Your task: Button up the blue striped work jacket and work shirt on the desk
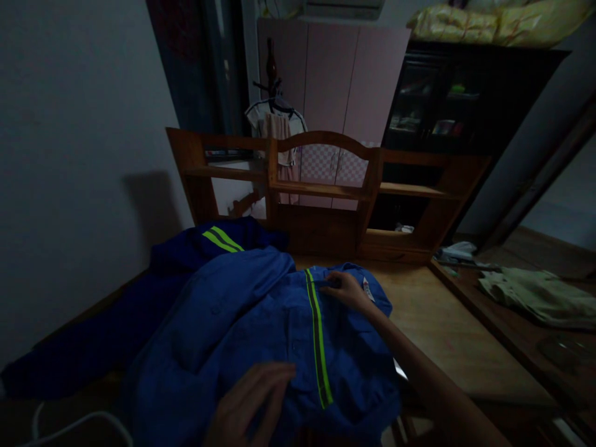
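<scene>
A blue work jacket [270, 310] with a yellow-green and grey reflective stripe [317, 338] lies spread on the wooden bed. Over its lower part, close to me, is my left hand [254, 397], open, fingers stretched and thumb apart. My right hand [347, 290] is at the jacket's far side, just right of the stripe and beside a small white label [367, 289]. Its fingers are curved, with a gap between thumb and fingers, and I make out no cloth held between them. The dim light hides fine detail.
Darker blue clothing [218, 239] with a similar stripe lies against the left wall. A wooden headboard [321, 233] with shelves stands behind. Pale green cloth [535, 295] lies to the right. A white cable [88, 419] curls at lower left.
</scene>
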Demonstrator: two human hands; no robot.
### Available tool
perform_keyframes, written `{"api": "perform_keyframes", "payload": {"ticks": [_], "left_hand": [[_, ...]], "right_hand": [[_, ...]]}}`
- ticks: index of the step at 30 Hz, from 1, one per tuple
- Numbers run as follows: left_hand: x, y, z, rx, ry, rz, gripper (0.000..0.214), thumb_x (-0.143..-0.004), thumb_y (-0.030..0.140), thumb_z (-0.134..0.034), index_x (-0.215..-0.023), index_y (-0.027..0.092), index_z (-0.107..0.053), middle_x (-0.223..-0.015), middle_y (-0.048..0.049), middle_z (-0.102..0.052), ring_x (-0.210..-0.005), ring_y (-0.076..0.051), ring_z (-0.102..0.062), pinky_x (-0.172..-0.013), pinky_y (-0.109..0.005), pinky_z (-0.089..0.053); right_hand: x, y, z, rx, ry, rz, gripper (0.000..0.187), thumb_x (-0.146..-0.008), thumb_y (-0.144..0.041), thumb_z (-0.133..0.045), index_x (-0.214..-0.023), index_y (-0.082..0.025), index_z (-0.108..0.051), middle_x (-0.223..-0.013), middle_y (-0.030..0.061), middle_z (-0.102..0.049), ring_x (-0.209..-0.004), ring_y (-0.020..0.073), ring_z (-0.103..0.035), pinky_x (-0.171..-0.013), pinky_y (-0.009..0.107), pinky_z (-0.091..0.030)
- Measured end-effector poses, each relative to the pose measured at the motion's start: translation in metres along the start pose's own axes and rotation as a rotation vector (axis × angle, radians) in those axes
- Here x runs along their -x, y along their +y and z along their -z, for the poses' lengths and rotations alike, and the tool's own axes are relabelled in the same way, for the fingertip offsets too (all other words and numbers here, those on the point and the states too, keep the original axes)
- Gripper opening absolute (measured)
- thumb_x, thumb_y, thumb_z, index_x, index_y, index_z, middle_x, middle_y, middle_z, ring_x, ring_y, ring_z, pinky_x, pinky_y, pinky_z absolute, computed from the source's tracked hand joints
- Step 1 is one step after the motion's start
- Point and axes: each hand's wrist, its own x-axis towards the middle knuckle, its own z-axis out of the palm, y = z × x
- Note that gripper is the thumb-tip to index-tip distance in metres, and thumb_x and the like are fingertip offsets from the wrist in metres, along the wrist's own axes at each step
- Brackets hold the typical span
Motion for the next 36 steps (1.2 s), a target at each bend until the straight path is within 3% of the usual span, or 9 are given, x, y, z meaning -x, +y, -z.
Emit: {"api": "perform_keyframes", "payload": {"ticks": [6,11,17,21,24,28,33,36], "left_hand": [[-0.084,0.003,-0.058,-0.118,0.055,-0.124,0.032,-0.095,0.020,-0.041,-0.124,0.026,-0.052,-0.132,-0.0015,-0.045,-0.123,-0.020,-0.039,-0.107,-0.038,-0.031],[-0.083,-0.016,-0.086,-0.148,0.009,-0.061,0.039,-0.093,0.016,-0.043,-0.130,0.027,-0.045,-0.131,-0.0007,-0.045,-0.122,-0.017,-0.039,-0.106,-0.035,-0.032],[-0.081,-0.025,-0.090,-0.129,-0.065,0.014,0.037,-0.092,0.019,-0.047,-0.128,0.028,-0.047,-0.134,0.0000,-0.043,-0.123,-0.019,-0.039,-0.106,-0.036,-0.031],[-0.089,-0.029,-0.086,0.160,-0.036,0.118,0.027,-0.095,0.026,-0.046,-0.120,0.026,-0.055,-0.126,-0.0008,-0.051,-0.117,-0.017,-0.047,-0.102,-0.031,-0.037],[-0.092,-0.037,-0.083,0.358,0.032,0.237,0.025,-0.095,0.033,-0.047,-0.115,0.024,-0.058,-0.123,-0.0028,-0.054,-0.110,-0.019,-0.053,-0.095,-0.031,-0.044],[-0.091,-0.046,-0.085,0.395,0.024,0.289,0.031,-0.094,0.037,-0.048,-0.123,0.028,-0.054,-0.135,-0.0014,-0.045,-0.111,-0.019,-0.053,-0.094,-0.031,-0.045],[-0.088,-0.045,-0.092,0.151,-0.092,0.155,0.038,-0.095,0.034,-0.046,-0.134,0.034,-0.044,-0.141,0.0021,-0.038,-0.129,-0.018,-0.034,-0.109,-0.035,-0.030],[-0.087,-0.044,-0.093,0.067,-0.101,0.098,0.037,-0.096,0.032,-0.044,-0.133,0.033,-0.044,-0.137,0.0011,-0.042,-0.129,-0.017,-0.034,-0.110,-0.036,-0.027]], "right_hand": [[0.026,-0.016,0.019,-0.240,-0.317,0.042,0.026,-0.082,-0.040,-0.065,-0.092,-0.016,-0.066,-0.086,0.0002,-0.064,-0.080,0.0181,-0.058,-0.070,0.025,-0.043],[0.024,-0.005,0.012,-0.466,-0.341,-0.043,0.034,-0.077,-0.042,-0.071,-0.098,-0.016,-0.065,-0.096,0.0017,-0.064,-0.091,0.0204,-0.057,-0.080,0.027,-0.043],[0.013,0.020,-0.010,-0.669,-0.301,-0.299,0.038,-0.067,-0.042,-0.078,-0.089,-0.014,-0.068,-0.083,0.0024,-0.065,-0.070,0.0146,-0.057,-0.064,0.023,-0.043],[0.018,0.018,-0.019,-0.891,-0.232,-0.485,0.041,-0.061,-0.039,-0.082,-0.090,-0.013,-0.068,-0.083,0.0052,-0.067,-0.065,0.0145,-0.060,-0.062,0.023,-0.045],[0.020,0.015,-0.022,-0.880,-0.199,-0.554,0.044,-0.055,-0.038,-0.085,-0.086,-0.011,-0.069,-0.079,0.0061,-0.067,-0.061,0.0138,-0.059,-0.058,0.022,-0.044],[0.020,0.014,-0.023,-0.857,-0.171,-0.552,0.048,-0.052,-0.041,-0.085,-0.084,-0.010,-0.068,-0.077,0.0054,-0.066,-0.060,0.0132,-0.058,-0.057,0.021,-0.043],[0.019,0.014,-0.021,-0.745,-0.170,-0.442,0.045,-0.054,-0.042,-0.084,-0.082,-0.011,-0.067,-0.072,0.0016,-0.063,-0.058,0.0116,-0.053,-0.055,0.021,-0.039],[0.019,0.011,-0.019,-0.727,-0.188,-0.399,0.044,-0.056,-0.043,-0.083,-0.082,-0.012,-0.067,-0.075,0.0017,-0.063,-0.062,0.0123,-0.053,-0.058,0.022,-0.039]]}}
